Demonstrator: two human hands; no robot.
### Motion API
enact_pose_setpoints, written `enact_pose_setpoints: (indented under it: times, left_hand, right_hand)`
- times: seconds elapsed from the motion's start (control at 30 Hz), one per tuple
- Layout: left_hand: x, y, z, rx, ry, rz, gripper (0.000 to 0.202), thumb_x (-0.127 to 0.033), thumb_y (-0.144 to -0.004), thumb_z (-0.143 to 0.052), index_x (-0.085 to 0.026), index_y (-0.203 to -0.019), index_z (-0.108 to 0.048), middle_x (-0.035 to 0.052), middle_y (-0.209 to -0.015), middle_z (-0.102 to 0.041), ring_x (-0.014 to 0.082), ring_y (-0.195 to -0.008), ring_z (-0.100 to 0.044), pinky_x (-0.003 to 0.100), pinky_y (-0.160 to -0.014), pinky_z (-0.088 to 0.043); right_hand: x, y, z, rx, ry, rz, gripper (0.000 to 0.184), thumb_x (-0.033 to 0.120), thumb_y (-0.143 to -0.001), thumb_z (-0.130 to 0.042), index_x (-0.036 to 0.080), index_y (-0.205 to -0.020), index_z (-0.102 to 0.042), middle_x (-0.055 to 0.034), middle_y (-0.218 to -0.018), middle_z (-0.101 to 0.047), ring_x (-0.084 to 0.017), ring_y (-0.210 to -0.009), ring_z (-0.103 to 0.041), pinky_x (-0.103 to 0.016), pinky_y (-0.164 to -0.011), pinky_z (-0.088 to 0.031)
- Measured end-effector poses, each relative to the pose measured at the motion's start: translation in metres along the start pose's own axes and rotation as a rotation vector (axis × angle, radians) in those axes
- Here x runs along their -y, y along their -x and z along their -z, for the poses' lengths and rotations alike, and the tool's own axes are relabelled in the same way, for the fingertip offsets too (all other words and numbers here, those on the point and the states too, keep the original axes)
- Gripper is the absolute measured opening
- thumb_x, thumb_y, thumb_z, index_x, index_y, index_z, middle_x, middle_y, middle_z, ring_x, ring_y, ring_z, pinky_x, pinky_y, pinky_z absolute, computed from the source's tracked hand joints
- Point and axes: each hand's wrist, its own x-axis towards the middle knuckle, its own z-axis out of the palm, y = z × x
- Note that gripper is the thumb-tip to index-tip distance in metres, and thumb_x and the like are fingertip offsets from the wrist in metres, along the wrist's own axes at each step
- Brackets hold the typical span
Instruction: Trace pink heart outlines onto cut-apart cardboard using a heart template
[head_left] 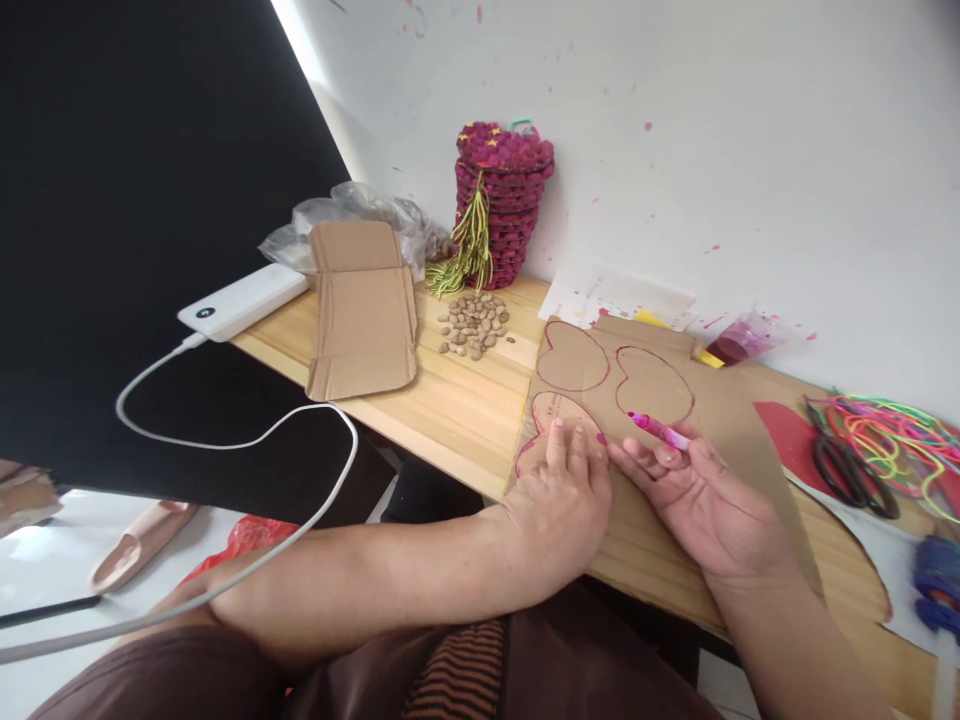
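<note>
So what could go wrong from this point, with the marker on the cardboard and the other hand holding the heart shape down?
1. The left hand presses the heart template near the table edge; if it shifts, the outline may come out crooked.
2. The right hand holds the pink marker loosely at its fingertips, so the line could wander.
3. The white cable loops off the power bank past the left arm; a snag might pull it off.

My left hand [559, 500] covers most of the heart template [551, 425] beneath it. The blue object [937, 585] at the right edge is blurred and cut off. The scissors [851, 465] lie partly buried under the neon cords [896, 440].
</note>
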Motion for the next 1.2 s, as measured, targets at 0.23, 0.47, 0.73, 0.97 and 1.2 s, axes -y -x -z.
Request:
enact_pose_setpoints:
  times: [0.23,0.47,0.73,0.97,1.2]
  left_hand:
    - [-0.002,0.000,0.002,0.000,-0.007,-0.017,0.050,-0.010,-0.093,-0.042,0.000,-0.142,-0.051,0.0255,-0.142,-0.055,0.0413,-0.133,-0.051,0.038,-0.080,-0.065]
    - [-0.001,0.000,-0.004,0.008,0.042,-0.008,0.051,-0.011,-0.094,-0.042,0.000,-0.143,-0.049,0.0272,-0.143,-0.054,0.0427,-0.133,-0.051,0.039,-0.076,-0.065]
    - [0.005,0.000,-0.004,0.065,0.096,-0.045,0.051,-0.016,-0.095,-0.044,-0.004,-0.144,-0.047,0.0264,-0.145,-0.052,0.0425,-0.138,-0.046,0.043,-0.086,-0.062]
    - [0.016,-0.002,-0.003,0.096,0.077,-0.133,0.051,-0.011,-0.097,-0.039,-0.002,-0.147,-0.042,0.0251,-0.143,-0.055,0.0330,-0.140,-0.047,0.040,-0.102,-0.055]
    - [0.019,0.000,-0.011,0.092,0.013,-0.193,0.057,-0.005,-0.087,-0.046,-0.001,-0.144,-0.047,0.0250,-0.145,-0.053,0.0335,-0.140,-0.047,0.043,-0.110,-0.050]
  right_hand:
    - [0.002,0.001,-0.002,-0.032,-0.001,-0.016,0.012,0.032,-0.087,-0.070,0.030,-0.098,-0.073,0.0027,-0.076,-0.072,-0.022,-0.098,-0.074,-0.046,-0.107,-0.052]
    - [0.002,0.002,-0.004,-0.048,0.001,-0.028,0.013,0.033,-0.085,-0.072,0.030,-0.097,-0.073,0.0027,-0.076,-0.072,-0.023,-0.098,-0.074,-0.049,-0.111,-0.048]
    - [0.000,0.000,-0.003,-0.041,0.029,-0.040,0.011,0.036,-0.086,-0.072,0.031,-0.096,-0.074,0.0033,-0.073,-0.072,-0.022,-0.099,-0.074,-0.048,-0.113,-0.044]
    - [0.013,0.007,-0.009,-0.093,0.051,-0.024,0.010,0.033,-0.085,-0.074,0.029,-0.093,-0.076,0.0028,-0.076,-0.073,-0.018,-0.093,-0.074,-0.044,-0.109,-0.050]
    - [0.101,-0.014,0.013,-0.323,0.309,0.220,0.018,0.038,-0.076,-0.083,0.027,-0.081,-0.070,0.0029,-0.066,-0.065,-0.014,-0.069,-0.069,-0.029,-0.073,-0.062]
